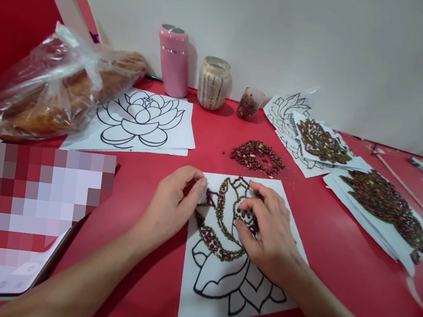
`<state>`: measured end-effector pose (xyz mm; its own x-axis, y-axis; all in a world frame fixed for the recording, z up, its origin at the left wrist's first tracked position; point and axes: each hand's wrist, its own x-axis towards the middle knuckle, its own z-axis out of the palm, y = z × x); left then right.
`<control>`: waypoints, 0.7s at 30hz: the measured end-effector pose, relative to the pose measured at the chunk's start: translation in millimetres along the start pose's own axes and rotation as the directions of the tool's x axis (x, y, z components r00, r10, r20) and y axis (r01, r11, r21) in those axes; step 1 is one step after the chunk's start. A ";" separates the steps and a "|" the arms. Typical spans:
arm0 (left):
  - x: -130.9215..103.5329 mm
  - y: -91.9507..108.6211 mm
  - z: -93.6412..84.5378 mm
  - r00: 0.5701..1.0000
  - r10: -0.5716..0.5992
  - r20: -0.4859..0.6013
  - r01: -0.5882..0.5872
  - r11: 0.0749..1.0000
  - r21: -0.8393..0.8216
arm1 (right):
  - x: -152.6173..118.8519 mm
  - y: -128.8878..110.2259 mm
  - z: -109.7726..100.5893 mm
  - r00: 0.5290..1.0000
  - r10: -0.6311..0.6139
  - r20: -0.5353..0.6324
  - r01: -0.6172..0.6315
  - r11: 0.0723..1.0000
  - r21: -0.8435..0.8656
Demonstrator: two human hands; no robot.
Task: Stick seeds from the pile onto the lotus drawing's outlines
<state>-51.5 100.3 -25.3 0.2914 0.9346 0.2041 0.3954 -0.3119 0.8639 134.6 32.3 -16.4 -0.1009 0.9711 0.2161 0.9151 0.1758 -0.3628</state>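
Note:
A white sheet with a black lotus outline lies on the red table, its upper part lined with green and dark red beans. My left hand is at the sheet's upper left edge, thumb and forefinger pressed together; what they hold, if anything, is too small to name. My right hand rests over the upper right of the drawing, fingers apart and bent, fingertips on or close to the beans. Behind the sheet is a loose pile of dark red beans.
Along the wall stand a pink bottle, a glass jar and a small cup of beans. Lotus sheets and a plastic bag are at left. Bean-covered sheets lie at right. A blurred-out device is at lower left.

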 end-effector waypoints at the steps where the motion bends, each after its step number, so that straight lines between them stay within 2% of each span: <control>1: -0.4 0.1 -0.2 1.000 -0.002 0.000 0.002 1.000 0.000 | 0.0 0.1 0.1 1.000 -0.001 0.002 0.001 1.000 -0.001; 6: -1.6 -0.1 -0.9 1.000 -0.003 0.000 0.003 1.000 0.005 | -0.8 1.5 -1.6 1.000 -0.007 -0.002 0.007 1.000 0.006; 10: -0.4 -0.2 -1.0 1.000 -0.005 0.010 0.004 1.000 0.022 | 2.2 13.2 -11.3 0.995 0.023 -0.101 -0.018 0.999 0.050; 16: -1.4 -1.0 -1.4 0.999 -0.030 0.026 0.030 1.000 -0.004 | 29.1 53.4 -37.4 0.981 0.109 -0.162 -0.089 0.988 0.127; 18: -1.4 -0.6 -1.6 0.999 -0.030 0.030 0.030 1.000 -0.001 | 44.9 69.9 -40.6 0.976 0.153 -0.156 -0.132 0.982 0.136; 21: -0.3 0.6 -2.1 0.999 -0.018 0.032 0.017 1.000 0.020 | 70.2 91.3 -36.6 0.982 0.128 -0.141 -0.120 0.991 0.064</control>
<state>-53.2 100.2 -23.9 0.3118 0.9341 0.1739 0.4177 -0.2991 0.8580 225.3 110.7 -1.1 0.0733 0.9533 0.2931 0.8937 0.0677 -0.4436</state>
